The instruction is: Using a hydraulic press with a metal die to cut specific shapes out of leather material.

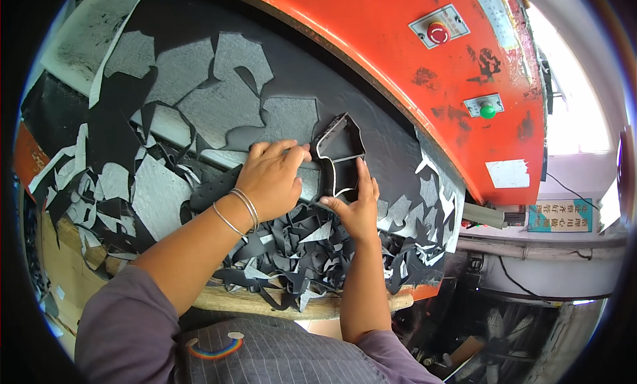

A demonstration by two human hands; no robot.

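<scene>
One cutter (346, 159) clamped by right fingers (363, 176); left fingers (296, 156) at its edge, grip unclear; bare sheet (388, 145) beyond.

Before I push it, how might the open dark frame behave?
The open dark frame probably stays stiff: its walls hold crisp bends. Its angular outline suggests little rolling. It may slide, since the black sheet beneath looks smooth.

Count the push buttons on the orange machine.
2: a red button near the top of the picture, and a green button below it, to the right. Others may be out of view.
</scene>
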